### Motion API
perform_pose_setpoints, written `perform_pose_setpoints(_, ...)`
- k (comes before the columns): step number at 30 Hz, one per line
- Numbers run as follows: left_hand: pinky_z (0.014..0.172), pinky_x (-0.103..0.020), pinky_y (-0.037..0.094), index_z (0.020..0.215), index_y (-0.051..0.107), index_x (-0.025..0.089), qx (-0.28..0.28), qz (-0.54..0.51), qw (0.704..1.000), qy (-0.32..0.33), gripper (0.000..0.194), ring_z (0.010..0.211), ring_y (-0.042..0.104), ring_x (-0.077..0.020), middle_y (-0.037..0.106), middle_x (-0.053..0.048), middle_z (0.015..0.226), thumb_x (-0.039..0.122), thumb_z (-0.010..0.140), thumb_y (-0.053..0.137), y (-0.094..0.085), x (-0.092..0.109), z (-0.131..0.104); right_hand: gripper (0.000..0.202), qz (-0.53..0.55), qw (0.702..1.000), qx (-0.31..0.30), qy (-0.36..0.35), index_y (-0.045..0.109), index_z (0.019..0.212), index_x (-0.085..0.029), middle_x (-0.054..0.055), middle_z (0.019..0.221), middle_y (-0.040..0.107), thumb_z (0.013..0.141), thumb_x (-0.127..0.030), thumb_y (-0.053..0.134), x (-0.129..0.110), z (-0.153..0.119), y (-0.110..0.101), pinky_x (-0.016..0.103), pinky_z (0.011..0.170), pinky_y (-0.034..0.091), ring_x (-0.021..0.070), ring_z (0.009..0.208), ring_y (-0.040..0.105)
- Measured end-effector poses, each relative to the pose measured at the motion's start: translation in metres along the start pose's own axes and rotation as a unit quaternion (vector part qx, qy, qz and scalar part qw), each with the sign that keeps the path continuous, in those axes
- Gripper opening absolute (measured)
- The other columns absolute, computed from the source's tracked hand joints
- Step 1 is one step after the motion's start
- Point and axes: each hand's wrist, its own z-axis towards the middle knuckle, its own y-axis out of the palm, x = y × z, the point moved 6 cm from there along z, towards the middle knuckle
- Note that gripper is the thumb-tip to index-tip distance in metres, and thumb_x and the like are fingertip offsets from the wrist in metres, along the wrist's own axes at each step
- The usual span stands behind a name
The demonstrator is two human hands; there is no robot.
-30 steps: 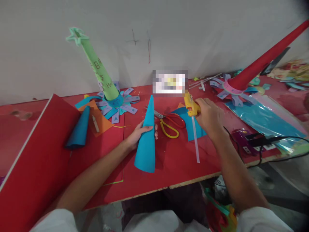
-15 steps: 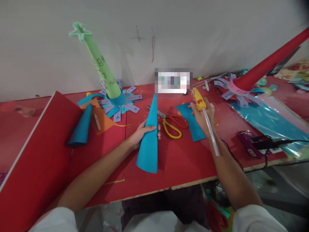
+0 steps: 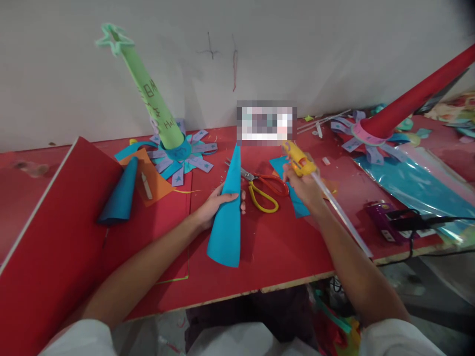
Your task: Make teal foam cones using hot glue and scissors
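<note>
My left hand (image 3: pixel 215 205) is wrapped round a blue paper cone (image 3: pixel 227 222), thumb across its front and fingertips showing at its right edge. The cone's tip points away from me and its wide end faces me. In my right hand (image 3: pixel 304 185) is a yellow hot glue gun (image 3: pixel 299 159), with a long clear glue stick (image 3: pixel 341 212) out of its back end. Between the hands lie scissors (image 3: pixel 264 190) with one red and one yellow handle. A blue paper piece (image 3: pixel 299 200) is on the table under my right hand, partly hidden.
Left stand a second blue cone (image 3: pixel 120 195), orange paper (image 3: pixel 154 180) and a large red sheet (image 3: pixel 55 237). A green paper tower (image 3: pixel 158 99) is behind; a red one (image 3: pixel 419 94) leans at right. A purple power strip (image 3: pixel 382 222) with cables lies near the table edge (image 3: pixel 260 289).
My right hand has brought the glue gun left and slightly towards the cone, turning it so the glue stick slants more to the right. My left hand keeps its hold on the cone.
</note>
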Motion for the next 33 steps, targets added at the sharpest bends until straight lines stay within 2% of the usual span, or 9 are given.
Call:
perform_pose_setpoints(1,0.068,-0.034,0.063,0.107,0.06,0.017,0.002,0.001,1.0,-0.003,0.043,0.072,0.072,-0.0178,0.07,-0.004,0.095,0.027,0.077,0.089,0.0,0.0,0.0,0.036,-0.018,0.999,-0.015,-0.025,0.064,0.113,-0.026,0.002,0.078,0.072,0.1,-0.06,0.063,-0.006,-0.004,0.007,0.034,0.062,0.055,0.0193,0.063,0.067)
perform_pose_setpoints(5,0.067,-0.033,0.063,0.104,0.061,0.016,-0.004,0.012,1.0,-0.013,0.041,0.071,0.072,-0.0187,0.071,-0.005,0.091,0.03,0.077,0.088,0.0,-0.001,0.0,0.036,-0.081,0.985,-0.08,-0.132,0.066,0.117,-0.028,0.009,0.102,0.078,0.099,-0.059,0.064,-0.024,-0.019,0.034,0.04,0.076,0.059,0.0272,0.087,0.076)
perform_pose_setpoints(10,0.067,-0.032,0.063,0.104,0.062,0.015,0.002,0.014,1.0,-0.008,0.04,0.071,0.073,-0.0184,0.071,-0.005,0.09,0.029,0.077,0.087,-0.002,-0.001,0.0,0.038,-0.138,0.955,-0.17,-0.198,0.066,0.108,-0.025,0.01,0.097,0.076,0.101,-0.062,0.061,-0.034,-0.029,0.053,0.034,0.074,0.057,0.0267,0.089,0.076)
perform_pose_setpoints(17,0.067,-0.034,0.064,0.114,0.06,0.017,-0.009,0.012,1.0,-0.005,0.047,0.071,0.074,-0.0191,0.073,-0.007,0.102,0.027,0.077,0.087,0.0,-0.002,0.0,0.034,-0.166,0.953,-0.185,-0.173,0.063,0.103,-0.025,0.008,0.095,0.076,0.106,-0.058,0.056,-0.042,-0.031,0.052,0.03,0.068,0.049,0.0235,0.085,0.074)
perform_pose_setpoints(24,0.069,-0.035,0.065,0.11,0.063,0.016,-0.017,0.017,1.0,0.006,0.04,0.072,0.073,-0.0184,0.07,-0.005,0.097,0.028,0.079,0.086,-0.002,-0.003,0.001,0.008,-0.176,0.944,-0.226,-0.163,0.06,0.103,-0.025,0.006,0.096,0.077,0.1,-0.033,0.061,-0.038,-0.034,0.053,0.03,0.063,0.042,0.0226,0.081,0.072)
perform_pose_setpoints(33,0.067,-0.035,0.065,0.112,0.061,0.017,-0.002,0.026,1.0,0.01,0.045,0.071,0.072,-0.0173,0.073,-0.008,0.105,0.028,0.077,0.088,-0.001,-0.003,0.0,0.009,-0.192,0.945,-0.199,-0.177,0.058,0.099,-0.024,0.006,0.094,0.076,0.099,-0.032,0.063,-0.038,-0.034,0.054,0.03,0.063,0.038,0.0222,0.081,0.071)
